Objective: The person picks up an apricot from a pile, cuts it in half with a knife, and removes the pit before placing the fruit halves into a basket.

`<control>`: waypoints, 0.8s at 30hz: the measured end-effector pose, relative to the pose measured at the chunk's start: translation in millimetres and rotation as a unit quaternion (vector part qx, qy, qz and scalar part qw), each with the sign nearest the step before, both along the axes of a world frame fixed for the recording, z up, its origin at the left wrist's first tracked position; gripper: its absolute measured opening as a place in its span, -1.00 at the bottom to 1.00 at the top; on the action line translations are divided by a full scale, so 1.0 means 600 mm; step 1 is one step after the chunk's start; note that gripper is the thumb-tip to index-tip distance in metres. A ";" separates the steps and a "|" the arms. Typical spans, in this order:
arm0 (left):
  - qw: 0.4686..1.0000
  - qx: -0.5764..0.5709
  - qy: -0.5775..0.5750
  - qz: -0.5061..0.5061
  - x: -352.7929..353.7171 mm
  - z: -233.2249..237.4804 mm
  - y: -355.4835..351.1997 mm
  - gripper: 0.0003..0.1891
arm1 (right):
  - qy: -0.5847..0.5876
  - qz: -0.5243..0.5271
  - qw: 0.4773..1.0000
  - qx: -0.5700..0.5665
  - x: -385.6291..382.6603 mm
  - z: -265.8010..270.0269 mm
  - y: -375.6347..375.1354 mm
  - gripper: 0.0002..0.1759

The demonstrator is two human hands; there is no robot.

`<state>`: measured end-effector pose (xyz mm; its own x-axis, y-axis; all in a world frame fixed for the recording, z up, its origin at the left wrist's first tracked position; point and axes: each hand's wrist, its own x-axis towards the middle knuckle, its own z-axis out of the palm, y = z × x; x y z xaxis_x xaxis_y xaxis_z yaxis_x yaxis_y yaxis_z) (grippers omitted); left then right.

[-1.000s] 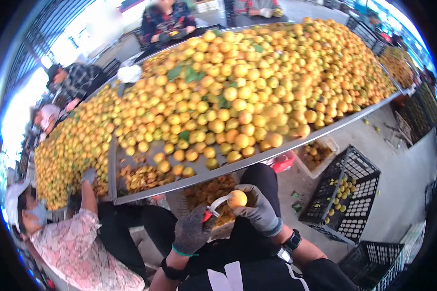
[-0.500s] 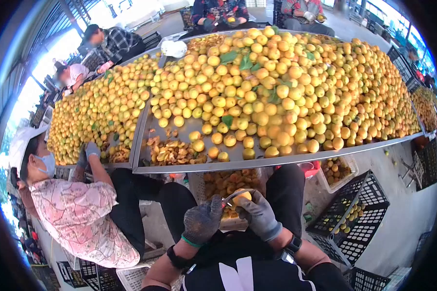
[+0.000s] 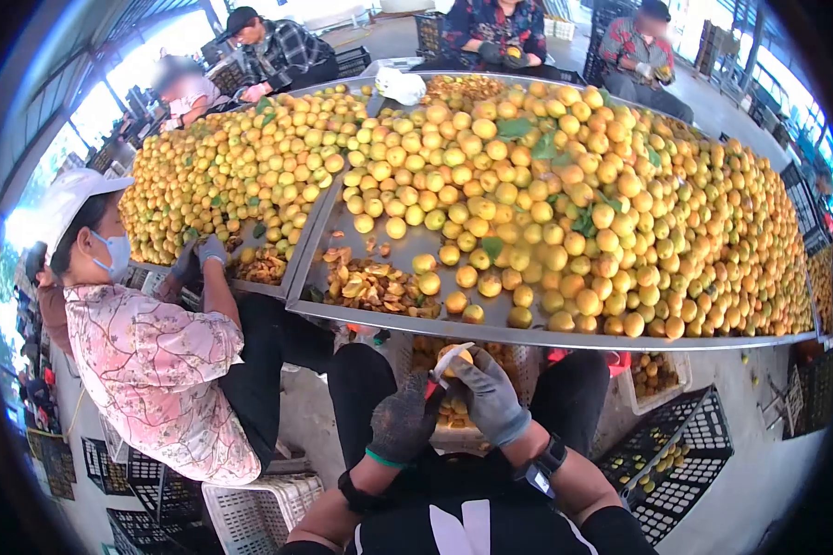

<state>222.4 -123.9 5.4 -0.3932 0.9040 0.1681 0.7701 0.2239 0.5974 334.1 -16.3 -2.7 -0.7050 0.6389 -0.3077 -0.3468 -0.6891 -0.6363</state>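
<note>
No text, label, brand or number can be read anywhere.

Table rim [image 3: 620, 339] just above left hand [image 3: 403, 421] and right hand [image 3: 491, 402] — barring the way up, fruit heap [image 3: 565, 185] crowding the tabletop, bare strip [image 3: 347, 242] beside peel scraps [image 3: 370, 289], co-worker [image 3: 157, 370] close left, black crate [image 3: 685, 444] right.

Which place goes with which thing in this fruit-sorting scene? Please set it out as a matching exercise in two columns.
Things
1. fruit at the blade
2. pile of peels
3. black crate
4. white cap

Places
A. on a co-worker, on the head
B. on the floor, lower right
C. in the right hand, with the tool gripped in the left hand
D. on the metal tray

Pairs: 1-C, 2-D, 3-B, 4-A
</note>
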 end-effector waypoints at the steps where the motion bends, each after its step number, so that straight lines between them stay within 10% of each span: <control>1: 0.997 0.018 0.074 0.022 -0.009 -0.002 0.002 -0.57 | 0.017 -0.007 1.000 0.009 -0.015 0.000 0.006 -0.65; 8: 0.999 0.037 -0.016 0.032 -0.047 -0.010 0.025 -0.59 | -0.036 0.002 0.995 0.095 -0.075 -0.027 0.044 -0.71; 10: 0.844 -0.003 -0.537 -0.002 -0.055 0.009 0.027 -0.59 | -0.078 0.014 0.979 0.187 -0.081 -0.067 0.057 -0.71; 12: 0.838 -0.005 -0.545 0.007 -0.068 -0.001 0.029 -0.58 | -0.073 0.010 0.974 0.213 -0.091 -0.075 0.065 -0.69; 14: 0.830 -0.009 -0.557 0.021 -0.081 -0.017 0.029 -0.58 | 0.061 0.017 0.998 -0.019 -0.096 -0.030 0.069 -0.67; 17: 0.819 -0.016 -0.572 0.034 -0.103 -0.016 0.035 -0.57 | 0.059 0.062 0.994 0.066 -0.098 0.017 0.075 -0.51; 19: 1.000 0.001 -0.022 0.022 -0.116 0.023 0.043 -0.60 | 0.017 0.064 0.993 0.093 -0.100 0.014 0.081 -0.47; 24: 0.998 0.022 0.047 -0.039 -0.146 0.018 0.045 -0.62 | -0.031 0.040 0.984 0.171 -0.121 0.010 0.087 -0.56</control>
<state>135.1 -96.9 16.2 -0.3023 0.9221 0.2417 0.8373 0.1357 0.5297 261.7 36.0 3.3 -0.7437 0.6560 -0.1284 -0.2529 -0.4540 -0.8543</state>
